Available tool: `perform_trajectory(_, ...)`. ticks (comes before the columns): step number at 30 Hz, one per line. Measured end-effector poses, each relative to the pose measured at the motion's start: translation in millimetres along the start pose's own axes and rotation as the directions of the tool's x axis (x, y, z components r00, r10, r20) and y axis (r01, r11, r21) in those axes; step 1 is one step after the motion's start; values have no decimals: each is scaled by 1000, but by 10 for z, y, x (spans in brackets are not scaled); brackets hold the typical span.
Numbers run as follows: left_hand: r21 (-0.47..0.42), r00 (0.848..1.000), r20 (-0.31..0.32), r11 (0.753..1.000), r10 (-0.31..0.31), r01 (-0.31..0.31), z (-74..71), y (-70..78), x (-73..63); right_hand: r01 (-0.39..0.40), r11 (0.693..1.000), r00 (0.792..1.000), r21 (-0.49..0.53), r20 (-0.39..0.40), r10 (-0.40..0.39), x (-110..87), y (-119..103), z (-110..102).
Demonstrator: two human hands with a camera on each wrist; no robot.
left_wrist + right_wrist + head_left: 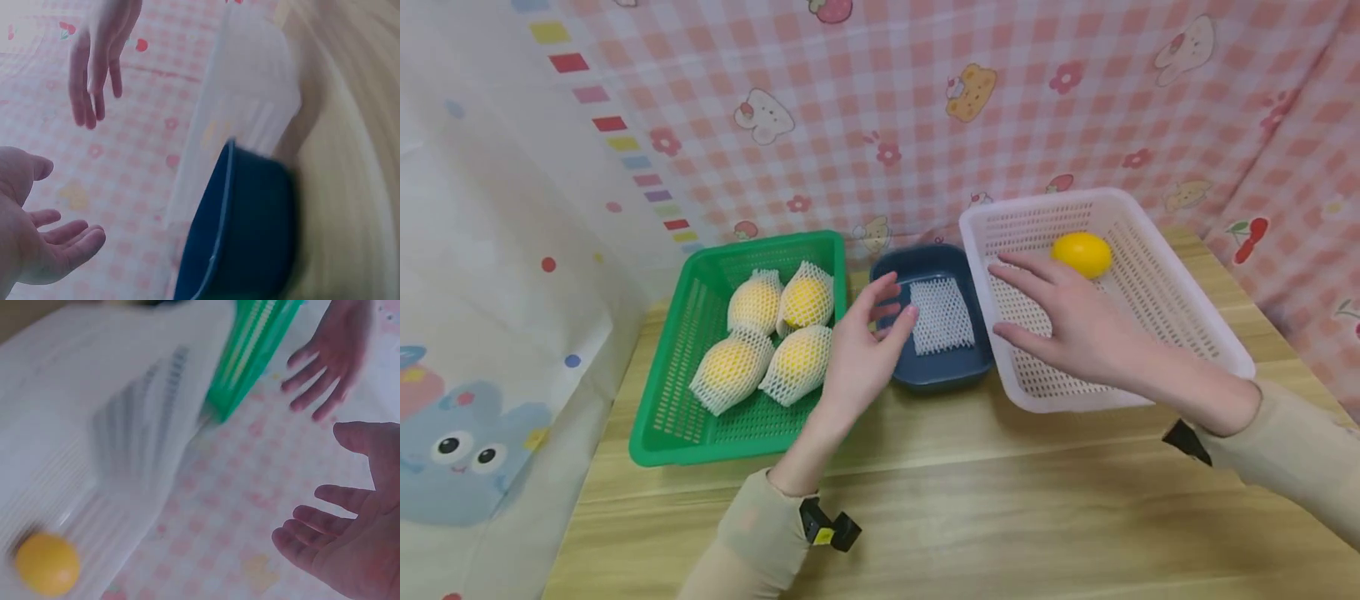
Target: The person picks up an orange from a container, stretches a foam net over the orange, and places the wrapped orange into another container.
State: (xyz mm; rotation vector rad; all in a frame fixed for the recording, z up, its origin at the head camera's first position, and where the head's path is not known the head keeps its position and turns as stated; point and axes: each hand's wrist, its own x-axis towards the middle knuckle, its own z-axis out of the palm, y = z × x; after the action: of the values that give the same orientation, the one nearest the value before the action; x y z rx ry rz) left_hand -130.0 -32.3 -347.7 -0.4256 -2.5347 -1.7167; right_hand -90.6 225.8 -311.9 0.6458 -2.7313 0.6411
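Observation:
My left hand (pixel 865 350) hovers between the green basket (pixel 658 450) and the dark blue bowl (pixel 940 379), fingers loosely bent and holding nothing. Over the near left part of the white basket (pixel 1195 292) hangs my right hand (pixel 1075 321), its fingers spread and free of any object. A bare yellow fruit (pixel 1082 254), perhaps a lemon or mango, lies in that basket behind the right hand. Folded white foam netting (pixel 942 317) rests in the blue bowl. Several yellow fruits in foam net sleeves (pixel 730 367) sit inside the green basket, one partly behind the left hand.
The three containers stand side by side on a wooden table (pixel 1000 500), near a pink checked cloth (pixel 887 108) hanging behind it. A white printed cloth (pixel 497 250) hangs at the left. The white basket's wall rises beside the bowl.

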Motion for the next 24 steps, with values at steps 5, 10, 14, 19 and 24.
perform_trajectory(5, -29, 999, 28, 999, -19, 19, 272, -71, -14, -33, 998, 997, -61, 61, 37, 142, 304, -110)
perform_trajectory(10, -35, 996, 72, 998, -45, 48, 501, -163, -38, -39, 991, 993, -125, 106, 53, 239, 553, -152)
perform_trajectory(14, -35, 994, 97, 998, -56, 59, 671, -210, -29, -43, 984, 986, -173, 151, 70, 260, 779, -139)
perform_trajectory(19, -24, 987, 150, 998, -57, 62, 880, -258, -48, -73, 967, 960, -243, 247, 134, 282, 1139, -75)
perform_trajectory(24, -18, 986, 157, 998, -59, 62, 1014, -301, -42, -92, 941, 921, -325, 331, 205, 294, 1449, -5)
